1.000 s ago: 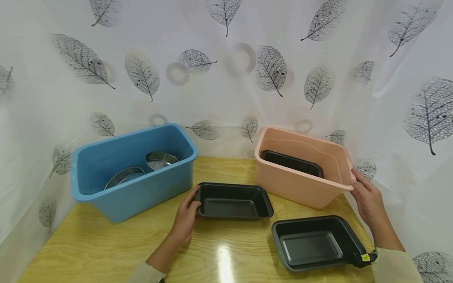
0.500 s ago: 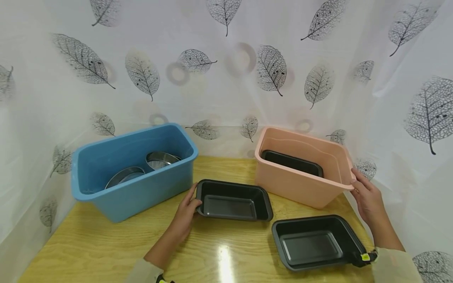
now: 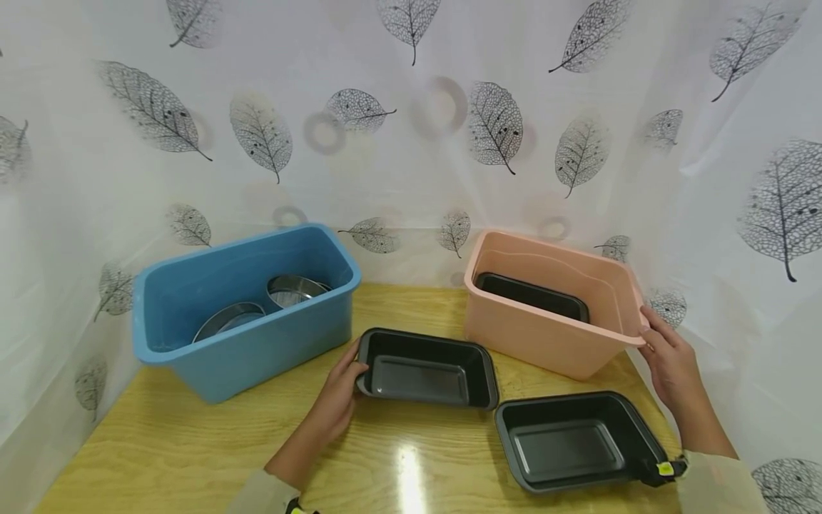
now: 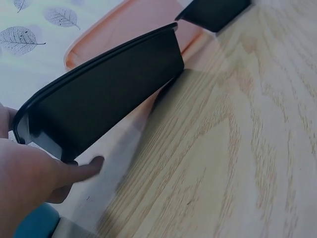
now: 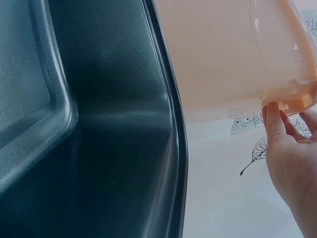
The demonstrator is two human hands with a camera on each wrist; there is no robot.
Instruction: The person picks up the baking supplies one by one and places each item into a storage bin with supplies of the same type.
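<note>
My left hand (image 3: 336, 400) grips the left end of a long dark loaf pan (image 3: 420, 380) at the middle of the table, thumb at its rim. In the left wrist view this loaf pan (image 4: 106, 89) slopes, its held end raised and its far end low by the wood. My right hand (image 3: 671, 360) pinches the right rim of a pink plastic bin (image 3: 533, 339), as the right wrist view also shows at the bin's corner (image 5: 292, 96). Inside the bin leans another dark pan (image 3: 533, 296). A wider dark baking pan (image 3: 568, 446) lies in front, beneath the right forearm.
At the left stands a blue plastic bin (image 3: 257, 357) holding round metal pans (image 3: 295, 289). A leaf-patterned white curtain (image 3: 411, 193) hangs behind and at both sides of the wooden table (image 3: 193, 442).
The held loaf pan has turned slightly, its right end swinging toward the front, close to the wider pan's corner. My right hand has stayed on the pink bin's rim.
</note>
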